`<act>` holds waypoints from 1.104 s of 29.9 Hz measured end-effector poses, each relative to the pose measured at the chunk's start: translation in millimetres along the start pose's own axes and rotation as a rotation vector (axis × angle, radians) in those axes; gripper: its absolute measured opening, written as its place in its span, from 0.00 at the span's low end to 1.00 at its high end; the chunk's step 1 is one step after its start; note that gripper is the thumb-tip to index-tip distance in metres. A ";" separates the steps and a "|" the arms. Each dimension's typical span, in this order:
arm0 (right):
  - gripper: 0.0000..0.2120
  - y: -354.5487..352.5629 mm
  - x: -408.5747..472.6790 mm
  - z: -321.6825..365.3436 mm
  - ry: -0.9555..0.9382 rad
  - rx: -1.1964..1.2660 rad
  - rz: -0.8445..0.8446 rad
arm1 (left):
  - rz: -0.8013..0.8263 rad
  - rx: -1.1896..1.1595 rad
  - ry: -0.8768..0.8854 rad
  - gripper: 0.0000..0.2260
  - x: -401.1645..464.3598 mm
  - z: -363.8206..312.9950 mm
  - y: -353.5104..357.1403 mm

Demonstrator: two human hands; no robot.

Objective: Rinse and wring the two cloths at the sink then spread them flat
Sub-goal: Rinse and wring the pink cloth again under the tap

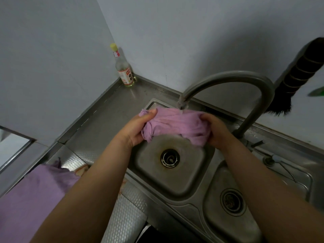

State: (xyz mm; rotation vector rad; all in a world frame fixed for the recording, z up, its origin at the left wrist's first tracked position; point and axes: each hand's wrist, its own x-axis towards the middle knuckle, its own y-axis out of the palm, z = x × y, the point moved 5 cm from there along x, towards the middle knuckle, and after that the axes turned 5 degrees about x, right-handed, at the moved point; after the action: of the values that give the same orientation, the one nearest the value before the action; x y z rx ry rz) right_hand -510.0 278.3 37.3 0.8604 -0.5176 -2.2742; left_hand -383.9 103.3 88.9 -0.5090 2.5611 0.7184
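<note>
**Inspector:** Head view, hands?

**Assistant:** The left hand (138,128) grips one bunched end of the purple cloth (172,124); the right hand (216,129) grips the other. The cloth is stretched between them over the sink basin (192,172), directly under the faucet (228,81) spout.

**Inspector:** Second cloth?

**Assistant:** The other purple cloth (29,195) lies on the counter (98,127), left of the sink. A bottle (122,67) stands in the corner.
</note>
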 end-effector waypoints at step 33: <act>0.17 61.9 10.2 12.5 -0.237 -0.875 -0.516 | -0.452 0.056 -0.143 0.05 49.8 64.5 57.7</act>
State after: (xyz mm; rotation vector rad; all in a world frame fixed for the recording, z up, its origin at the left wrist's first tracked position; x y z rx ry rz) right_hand -498.1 228.7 75.8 0.2827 0.6644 -2.6837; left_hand -432.2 174.0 37.5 -0.9403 2.2104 0.4983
